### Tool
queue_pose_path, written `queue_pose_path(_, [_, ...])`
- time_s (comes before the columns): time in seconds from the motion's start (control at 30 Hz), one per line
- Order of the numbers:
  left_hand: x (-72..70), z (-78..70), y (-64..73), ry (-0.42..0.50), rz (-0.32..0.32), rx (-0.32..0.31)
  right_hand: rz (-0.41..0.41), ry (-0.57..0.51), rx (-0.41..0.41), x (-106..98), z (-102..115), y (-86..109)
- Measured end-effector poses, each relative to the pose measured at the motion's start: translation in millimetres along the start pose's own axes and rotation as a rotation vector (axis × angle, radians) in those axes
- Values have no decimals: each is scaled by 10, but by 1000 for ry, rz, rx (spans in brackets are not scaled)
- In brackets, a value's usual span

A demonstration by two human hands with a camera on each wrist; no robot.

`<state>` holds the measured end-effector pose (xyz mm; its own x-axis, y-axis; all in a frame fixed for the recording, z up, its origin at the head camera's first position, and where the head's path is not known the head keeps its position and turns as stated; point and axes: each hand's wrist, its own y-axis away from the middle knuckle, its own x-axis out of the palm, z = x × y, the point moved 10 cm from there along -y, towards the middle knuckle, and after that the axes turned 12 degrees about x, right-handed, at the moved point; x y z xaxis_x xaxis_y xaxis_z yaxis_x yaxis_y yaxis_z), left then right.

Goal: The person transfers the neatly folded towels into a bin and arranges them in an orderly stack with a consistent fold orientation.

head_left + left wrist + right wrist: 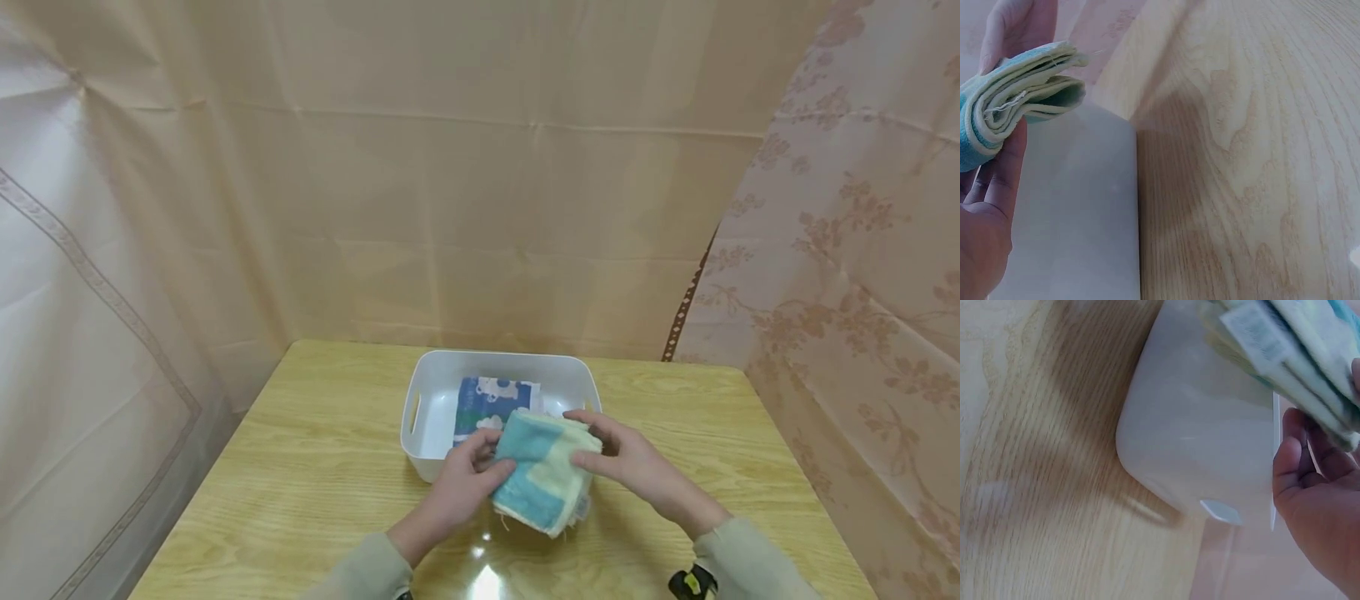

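Note:
A folded towel (536, 468), teal and pale yellow, is held up in front of the white bin between both hands. My left hand (467, 482) grips its left side, thumb on the upper face and fingers beneath. On the right side, my right hand (637, 462) pinches the towel with the thumb on top and fingers behind. The left wrist view shows the towel's stacked layers (1022, 94) and loose threads at its edge. A white label (1257, 334) hangs from the towel in the right wrist view. Inside the bin lies a folded blue towel (483, 404) with white bear figures, partly hidden.
The white bin (424, 417) has handle slots in its sides and stands toward the back of the wood-grain table (315, 467). A beige curtain (480, 208) hangs behind the table, and a flowered curtain (862, 292) on the right.

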<state>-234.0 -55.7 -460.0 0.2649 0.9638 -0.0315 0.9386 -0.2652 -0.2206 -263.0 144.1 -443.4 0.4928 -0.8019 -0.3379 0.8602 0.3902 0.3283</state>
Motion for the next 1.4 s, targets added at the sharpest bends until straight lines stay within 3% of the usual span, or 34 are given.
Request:
queue_pose_path(0.33, [-134, 8, -76, 110, -81, -28, 52, -152, -46, 64, 19, -23])
queue_pose_path(0.57, [-239, 62, -125, 180, -145, -94, 34, -219, -182, 97, 158, -38])
queue_pose_path(0.67, [-293, 39, -157, 174, -171, -105, -5, -199, -170, 108, 186, -79])
queue_pose_path(0.83, [-359, -66, -234, 113, -158, -83, -83, -123, -105, 100, 236, -160])
queue_pose_path(1.1, [-421, -207, -370, -54, -37, -58, -144, -24, -142, 60, 379, -266])
queue_pose_path(1.4, [-506, -148, -550, -306, 69, -72, -144, 14, -69, 54, 343, -498])
